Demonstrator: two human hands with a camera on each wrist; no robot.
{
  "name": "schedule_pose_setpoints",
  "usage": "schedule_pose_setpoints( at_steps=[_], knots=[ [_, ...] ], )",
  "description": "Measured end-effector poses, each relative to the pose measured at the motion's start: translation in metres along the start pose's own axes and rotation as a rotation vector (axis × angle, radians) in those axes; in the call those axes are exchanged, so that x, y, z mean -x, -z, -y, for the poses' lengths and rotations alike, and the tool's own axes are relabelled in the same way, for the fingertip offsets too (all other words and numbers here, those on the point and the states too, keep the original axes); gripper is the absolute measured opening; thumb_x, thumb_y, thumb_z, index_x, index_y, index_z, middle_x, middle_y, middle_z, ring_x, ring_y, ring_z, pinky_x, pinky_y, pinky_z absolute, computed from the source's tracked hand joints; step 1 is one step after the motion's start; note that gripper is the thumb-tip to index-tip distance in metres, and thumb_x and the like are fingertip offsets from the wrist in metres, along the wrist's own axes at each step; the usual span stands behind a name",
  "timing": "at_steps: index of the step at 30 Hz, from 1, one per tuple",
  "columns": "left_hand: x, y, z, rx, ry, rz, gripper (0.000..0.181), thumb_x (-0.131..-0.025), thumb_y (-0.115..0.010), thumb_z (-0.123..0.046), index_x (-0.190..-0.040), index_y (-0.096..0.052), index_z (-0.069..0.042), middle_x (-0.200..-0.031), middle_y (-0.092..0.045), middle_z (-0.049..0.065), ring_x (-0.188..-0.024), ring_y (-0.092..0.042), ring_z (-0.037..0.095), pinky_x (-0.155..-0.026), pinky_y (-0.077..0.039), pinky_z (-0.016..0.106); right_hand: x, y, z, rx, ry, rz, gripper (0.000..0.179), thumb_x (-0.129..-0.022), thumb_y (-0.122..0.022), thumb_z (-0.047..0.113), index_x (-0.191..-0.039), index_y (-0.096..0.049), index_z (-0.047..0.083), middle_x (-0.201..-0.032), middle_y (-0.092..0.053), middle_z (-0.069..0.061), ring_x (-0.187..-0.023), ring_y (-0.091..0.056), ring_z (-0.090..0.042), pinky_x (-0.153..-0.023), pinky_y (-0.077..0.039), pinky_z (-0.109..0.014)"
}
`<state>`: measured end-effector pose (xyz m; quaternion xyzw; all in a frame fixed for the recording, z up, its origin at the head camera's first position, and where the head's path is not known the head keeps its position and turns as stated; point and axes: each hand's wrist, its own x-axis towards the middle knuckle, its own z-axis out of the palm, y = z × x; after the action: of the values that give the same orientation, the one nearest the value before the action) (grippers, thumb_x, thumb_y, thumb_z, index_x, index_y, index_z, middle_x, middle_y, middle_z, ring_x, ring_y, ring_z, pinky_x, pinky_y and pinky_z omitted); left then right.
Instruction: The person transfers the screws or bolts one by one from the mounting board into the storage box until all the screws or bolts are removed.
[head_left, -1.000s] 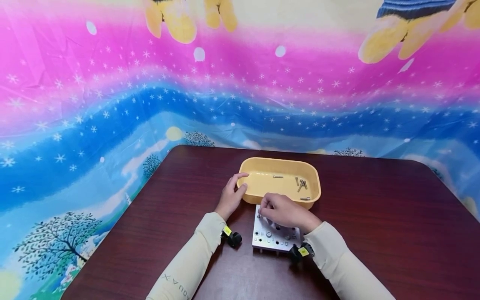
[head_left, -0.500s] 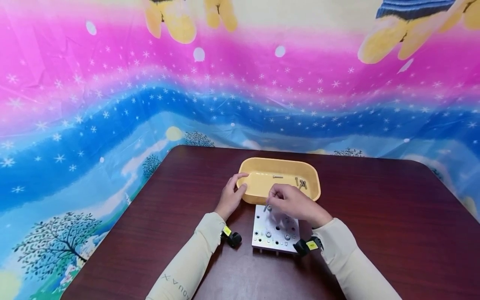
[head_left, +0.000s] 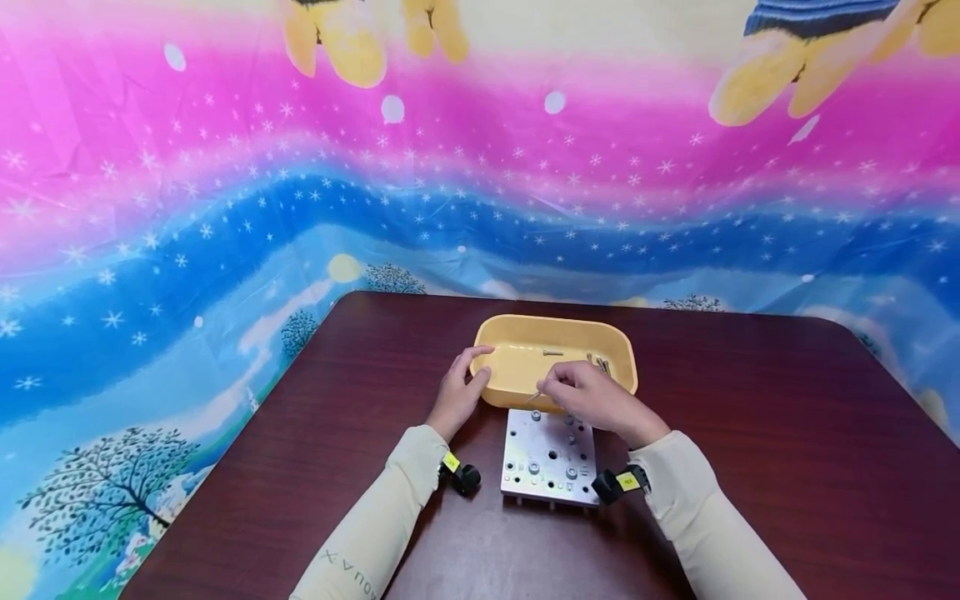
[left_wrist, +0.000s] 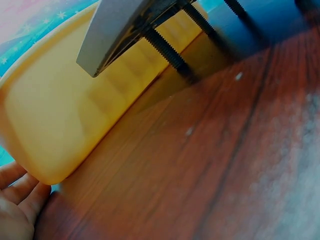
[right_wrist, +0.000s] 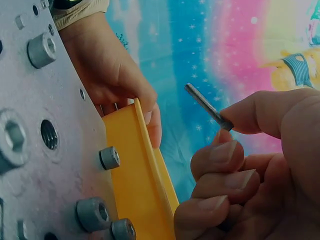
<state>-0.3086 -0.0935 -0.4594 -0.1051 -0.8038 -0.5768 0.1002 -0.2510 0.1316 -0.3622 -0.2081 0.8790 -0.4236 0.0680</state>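
A screw (right_wrist: 204,103) with a threaded shank is pinched by its head between the thumb and index finger of my right hand (head_left: 596,400), above the back edge of a metal plate (head_left: 525,446). Several socket-head screws (right_wrist: 42,50) sit in the plate among bare holes. Threaded ends (left_wrist: 165,49) stick out beneath the plate. At the left end of a yellow tray (head_left: 517,398), my left hand (head_left: 454,398) holds the rim, its thumb near the front corner. Loose screws (head_left: 553,352) lie inside the tray, some hidden by my right hand.
The dark red wooden table (head_left: 360,375) carries the tray behind the plate. A patterned cloth (head_left: 480,183) hangs behind the table. Each wrist wears a small black camera (head_left: 467,479).
My right hand has lifted the screw from the plate's back left area, moving right and away toward the tray. The left hand stays on the tray, and the head view has shifted slightly.
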Motion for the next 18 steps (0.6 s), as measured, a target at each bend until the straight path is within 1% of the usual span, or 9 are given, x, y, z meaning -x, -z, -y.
schedule_pose_setpoints(
  at_steps=[3,5,8,10,13,18],
  knots=[
    [0.000,0.001,0.000,0.003,0.002,0.002,0.034,-0.094,-0.055,-0.018,-0.128,-0.059,-0.021,-0.134,-0.052,0.000,-0.126,-0.045,0.017,-0.101,-0.040,0.042,0.000,0.002,0.000,-0.060,-0.024,0.004,0.035,-0.097,-0.055,0.029,-0.075,-0.058,0.002,-0.058,-0.046,-0.001,-0.050,-0.041,-0.015,-0.048,-0.038,-0.029],
    [0.001,0.001,0.000,0.003,0.003,0.004,0.033,-0.094,-0.055,-0.019,-0.127,-0.059,-0.021,-0.133,-0.052,0.000,-0.125,-0.045,0.017,-0.101,-0.040,0.042,0.000,0.003,-0.002,-0.086,-0.028,-0.013,0.039,-0.097,-0.055,0.033,-0.072,-0.056,0.003,-0.056,-0.047,-0.003,-0.049,-0.040,-0.015,-0.046,-0.037,-0.029],
    [0.000,0.001,0.000,0.002,-0.005,0.001,0.033,-0.093,-0.055,-0.021,-0.126,-0.060,-0.024,-0.134,-0.052,0.001,-0.125,-0.045,0.017,-0.101,-0.041,0.042,-0.002,0.003,-0.004,-0.121,-0.025,-0.072,0.043,-0.096,-0.056,0.039,-0.069,-0.058,0.006,-0.056,-0.052,-0.007,-0.050,-0.043,-0.018,-0.047,-0.038,-0.030],
    [0.000,0.002,0.000,0.000,-0.007,-0.003,0.033,-0.093,-0.055,-0.023,-0.125,-0.060,-0.026,-0.133,-0.052,0.000,-0.125,-0.045,0.017,-0.101,-0.041,0.042,-0.004,0.003,-0.007,-0.137,-0.015,-0.120,0.043,-0.095,-0.057,0.041,-0.068,-0.059,0.007,-0.059,-0.056,-0.008,-0.053,-0.047,-0.021,-0.050,-0.041,-0.031],
    [0.000,0.001,0.000,-0.003,-0.009,-0.004,0.033,-0.093,-0.055,-0.024,-0.125,-0.060,-0.027,-0.133,-0.053,0.000,-0.125,-0.046,0.017,-0.101,-0.041,0.042,-0.007,0.004,-0.013,-0.167,-0.019,-0.183,0.039,-0.095,-0.058,0.037,-0.073,-0.062,0.005,-0.064,-0.062,-0.010,-0.057,-0.053,-0.025,-0.054,-0.047,-0.034],
    [0.000,-0.001,0.000,0.001,-0.007,-0.001,0.033,-0.093,-0.055,-0.022,-0.125,-0.060,-0.025,-0.134,-0.052,-0.001,-0.126,-0.045,0.017,-0.101,-0.040,0.043,-0.011,0.012,-0.031,-0.176,-0.061,-0.271,0.034,-0.095,-0.059,0.033,-0.090,-0.066,0.000,-0.075,-0.066,-0.010,-0.066,-0.058,-0.026,-0.059,-0.050,-0.034]
  ],
)
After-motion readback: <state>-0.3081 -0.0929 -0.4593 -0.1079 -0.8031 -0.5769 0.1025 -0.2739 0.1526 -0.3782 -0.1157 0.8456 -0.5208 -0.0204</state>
